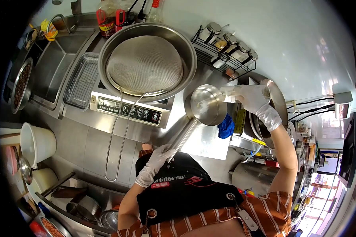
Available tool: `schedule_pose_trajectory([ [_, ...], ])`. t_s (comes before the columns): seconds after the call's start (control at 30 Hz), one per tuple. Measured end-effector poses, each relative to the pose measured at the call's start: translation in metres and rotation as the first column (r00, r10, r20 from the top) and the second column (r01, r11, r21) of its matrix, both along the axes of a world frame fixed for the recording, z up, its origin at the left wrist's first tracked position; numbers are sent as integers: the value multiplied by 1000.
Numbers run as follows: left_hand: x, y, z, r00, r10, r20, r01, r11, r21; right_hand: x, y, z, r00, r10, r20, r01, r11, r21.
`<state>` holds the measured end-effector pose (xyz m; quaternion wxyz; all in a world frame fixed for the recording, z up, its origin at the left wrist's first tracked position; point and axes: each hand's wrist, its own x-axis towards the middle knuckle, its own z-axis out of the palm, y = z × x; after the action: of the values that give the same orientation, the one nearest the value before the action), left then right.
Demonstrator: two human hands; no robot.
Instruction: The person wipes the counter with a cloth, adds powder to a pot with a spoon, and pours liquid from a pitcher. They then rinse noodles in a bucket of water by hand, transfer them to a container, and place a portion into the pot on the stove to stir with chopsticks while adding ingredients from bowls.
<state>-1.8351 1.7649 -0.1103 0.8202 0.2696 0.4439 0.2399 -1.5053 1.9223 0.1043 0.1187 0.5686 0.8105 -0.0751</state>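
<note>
My left hand (156,164), in a white glove, is closed round the long handle of a steel saucepan (203,114). A little white stuff shows at the bottom of the pan. Gloved in white too, my right hand (251,98) grips a small pale container (228,94), its near end over the pan's right rim. My fingers cover most of that container. To the left, a large steel basin (192,71) with a round mesh strainer (144,65) in it sits on an induction cooker (124,112). The strainer's long wire handle hangs over the counter's front edge.
A wire rack (209,53) of lidded spice jars (227,41) stands by the wall. Nearby on the counter lies a blue cloth (226,127). At left are a sink (59,65), a tray with a wire grid (83,81) and a white bucket (39,144).
</note>
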Motion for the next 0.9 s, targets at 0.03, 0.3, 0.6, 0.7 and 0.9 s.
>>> schedule_pose_trajectory([
  [0.03, 0, 0, -1, 1000, -1, 0, 1, 1000, 1, 4, 0, -1, 1000, 7, -5, -7, 999, 39],
  [0.3, 0, 1, 3, 1000, 3, 15, -3, 1000, 10, 26, -21, -9, 994, 113, 13, -113, 992, 60],
  [0.6, -1, 3, 7, 1000, -25, -15, 25, 999, 22, -6, -38, 7, 999, 8, -47, -9, 1000, -28],
  [0.7, -1, 4, 7, 999, -29, -15, 29, 999, 35, 0, -31, 2, 997, 36, -67, -33, 998, 45],
  [0.9, -1, 3, 6, 1000, -22, -14, 22, 1000, 10, 4, -19, 2, 996, 87, 30, -90, 989, 116],
])
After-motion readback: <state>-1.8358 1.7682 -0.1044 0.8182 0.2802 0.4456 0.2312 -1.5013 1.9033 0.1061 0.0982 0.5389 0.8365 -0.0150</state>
